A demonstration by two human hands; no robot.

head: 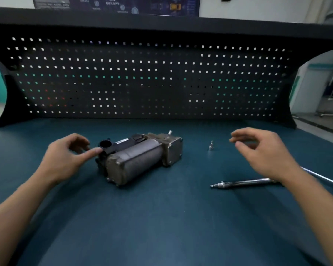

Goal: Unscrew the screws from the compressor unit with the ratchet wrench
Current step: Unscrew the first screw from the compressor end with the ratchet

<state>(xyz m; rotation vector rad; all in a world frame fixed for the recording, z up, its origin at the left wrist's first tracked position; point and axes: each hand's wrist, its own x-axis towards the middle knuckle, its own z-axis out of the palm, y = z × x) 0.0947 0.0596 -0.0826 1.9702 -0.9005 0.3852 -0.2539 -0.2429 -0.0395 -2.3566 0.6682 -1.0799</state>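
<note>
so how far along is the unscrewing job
Nothing looks done yet: the ratchet wrench lies untouched on the table, with a small silver piece standing apart. The left hand touches the compressor unit; the right hand hovers empty. All the unscrewing remains.

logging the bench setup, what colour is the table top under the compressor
Dark teal blue; the table top shows best in the head view.

I saw the compressor unit [140, 158] lying on its side, a grey cylinder set at an angle, with a black connector block at its left end and a square metal plate at its right. A small silver screw [169, 133] stood up from its far top. The ratchet wrench [242, 182], slim and chrome, lay flat well apart to the right, its tip pointing left.
</note>
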